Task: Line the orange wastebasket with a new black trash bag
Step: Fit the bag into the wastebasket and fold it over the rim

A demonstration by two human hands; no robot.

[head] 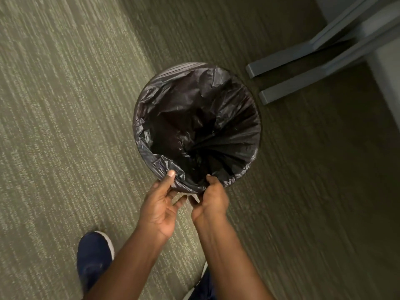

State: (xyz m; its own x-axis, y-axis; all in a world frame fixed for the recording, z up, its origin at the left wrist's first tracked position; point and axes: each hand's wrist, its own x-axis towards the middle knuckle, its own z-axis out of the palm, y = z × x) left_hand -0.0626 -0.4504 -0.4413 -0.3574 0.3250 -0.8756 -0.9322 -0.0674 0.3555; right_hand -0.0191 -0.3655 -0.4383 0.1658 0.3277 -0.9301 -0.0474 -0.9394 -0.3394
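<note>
A black trash bag (194, 118) is spread open inside a round wastebasket seen from straight above. The bag is folded over the whole rim, so none of the orange basket shows. Its plastic gathers in creases toward the bottom right of the opening. My left hand (161, 210) pinches the bag's folded edge at the near rim, thumb on top. My right hand (211, 202) grips the same near edge just to the right, fingers curled under the plastic. Both hands nearly touch each other.
The basket stands on green striped carpet (65, 126). Two grey furniture feet (287, 68) lie on the floor just right of the basket, with a pale wall or cabinet (387, 68) behind. My dark blue shoe (94, 256) is at the lower left.
</note>
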